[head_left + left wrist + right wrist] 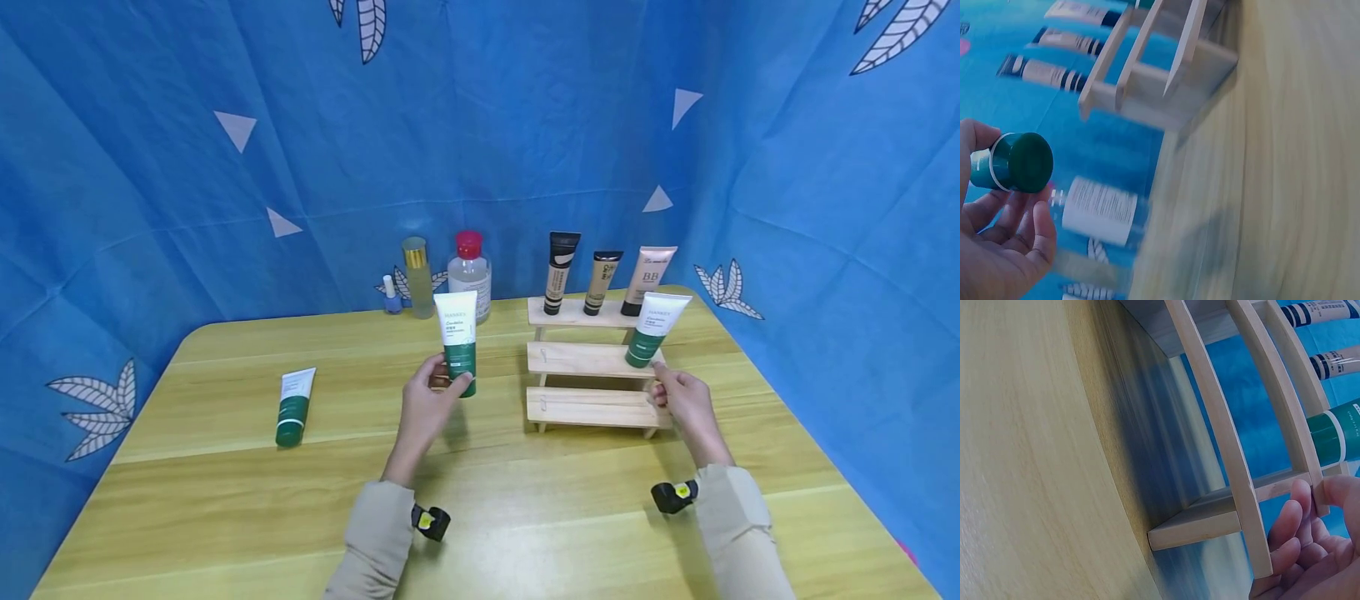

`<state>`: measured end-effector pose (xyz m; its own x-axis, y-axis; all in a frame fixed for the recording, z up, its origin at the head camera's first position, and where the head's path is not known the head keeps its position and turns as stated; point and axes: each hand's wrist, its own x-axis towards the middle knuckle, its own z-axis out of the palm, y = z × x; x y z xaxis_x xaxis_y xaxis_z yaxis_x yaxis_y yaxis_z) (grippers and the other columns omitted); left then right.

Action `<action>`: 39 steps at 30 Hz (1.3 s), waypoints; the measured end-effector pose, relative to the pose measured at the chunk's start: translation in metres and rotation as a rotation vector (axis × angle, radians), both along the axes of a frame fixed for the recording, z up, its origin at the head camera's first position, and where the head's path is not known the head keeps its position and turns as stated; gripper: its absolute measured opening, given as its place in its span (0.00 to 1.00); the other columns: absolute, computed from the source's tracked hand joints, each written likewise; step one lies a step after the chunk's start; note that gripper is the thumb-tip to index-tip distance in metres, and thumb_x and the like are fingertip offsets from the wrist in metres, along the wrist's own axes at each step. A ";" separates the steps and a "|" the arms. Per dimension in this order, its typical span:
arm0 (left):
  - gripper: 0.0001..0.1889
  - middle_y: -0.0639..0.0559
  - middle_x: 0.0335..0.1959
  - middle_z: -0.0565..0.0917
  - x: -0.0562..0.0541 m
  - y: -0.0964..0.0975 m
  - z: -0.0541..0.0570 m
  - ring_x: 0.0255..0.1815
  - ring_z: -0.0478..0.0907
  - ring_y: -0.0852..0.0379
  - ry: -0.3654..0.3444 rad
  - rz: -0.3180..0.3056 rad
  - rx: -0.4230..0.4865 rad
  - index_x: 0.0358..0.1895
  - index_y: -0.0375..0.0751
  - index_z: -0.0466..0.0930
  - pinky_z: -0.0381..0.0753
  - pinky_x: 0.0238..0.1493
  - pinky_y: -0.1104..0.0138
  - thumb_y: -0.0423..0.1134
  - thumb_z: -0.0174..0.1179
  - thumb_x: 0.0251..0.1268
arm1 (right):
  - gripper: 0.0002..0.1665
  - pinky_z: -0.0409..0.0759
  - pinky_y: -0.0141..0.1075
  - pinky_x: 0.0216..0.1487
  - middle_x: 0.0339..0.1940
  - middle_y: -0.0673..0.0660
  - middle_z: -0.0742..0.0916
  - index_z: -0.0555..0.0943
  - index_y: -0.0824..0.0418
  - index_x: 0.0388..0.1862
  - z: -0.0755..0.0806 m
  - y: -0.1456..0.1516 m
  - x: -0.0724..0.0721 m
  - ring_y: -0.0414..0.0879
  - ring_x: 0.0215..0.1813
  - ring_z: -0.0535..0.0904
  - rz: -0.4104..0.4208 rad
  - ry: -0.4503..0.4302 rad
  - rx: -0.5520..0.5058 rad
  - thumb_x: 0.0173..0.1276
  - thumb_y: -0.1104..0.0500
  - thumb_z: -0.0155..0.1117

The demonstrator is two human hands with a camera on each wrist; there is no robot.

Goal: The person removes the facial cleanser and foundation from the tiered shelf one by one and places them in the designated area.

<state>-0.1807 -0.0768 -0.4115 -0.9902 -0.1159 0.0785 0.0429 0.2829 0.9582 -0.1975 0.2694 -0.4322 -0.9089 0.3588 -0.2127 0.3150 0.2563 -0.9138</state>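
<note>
Left hand [427, 404] grips a squeeze tube [456, 321] raised over the table [255, 517], left of the rack [573, 358]. Tube: smooth, white upper, green lower, round green cap, widening to a flat crimped end. Long axis near vertical, cap down, crimp up. Right hand [686, 406] pinches the right end of the rack's middle step, pale wood; matching tube [658, 327] stands there, cap down, top tilted right.

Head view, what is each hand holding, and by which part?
The left hand holds a tube by its green lower end; the right hand grips the stand at its middle tier's right end.
</note>
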 end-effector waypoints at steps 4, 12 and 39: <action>0.25 0.44 0.41 0.78 -0.001 -0.021 -0.001 0.40 0.73 0.52 -0.023 0.079 -0.011 0.59 0.36 0.74 0.75 0.42 0.64 0.44 0.63 0.59 | 0.26 0.72 0.26 0.29 0.20 0.43 0.78 0.73 0.67 0.41 0.001 0.000 0.000 0.34 0.25 0.71 0.002 -0.014 0.002 0.74 0.43 0.46; 0.25 0.43 0.38 0.77 -0.003 -0.062 -0.003 0.37 0.72 0.53 -0.068 0.213 -0.040 0.59 0.34 0.73 0.73 0.36 0.68 0.44 0.61 0.61 | 0.25 0.73 0.27 0.29 0.20 0.43 0.77 0.74 0.65 0.35 0.000 0.001 0.001 0.35 0.25 0.72 0.002 -0.004 -0.007 0.74 0.43 0.47; 0.29 0.28 0.49 0.79 0.006 -0.120 -0.026 0.48 0.76 0.39 -0.290 0.340 -0.313 0.58 0.26 0.73 0.74 0.48 0.51 0.47 0.55 0.61 | 0.25 0.74 0.27 0.29 0.21 0.44 0.78 0.73 0.65 0.34 0.001 0.002 0.002 0.35 0.25 0.72 0.021 0.009 -0.028 0.73 0.44 0.48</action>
<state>-0.1749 -0.1971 -0.4373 -0.8869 -0.4487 -0.1102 -0.3545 0.5080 0.7850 -0.1960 0.2714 -0.4313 -0.9183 0.3331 -0.2140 0.3011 0.2368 -0.9237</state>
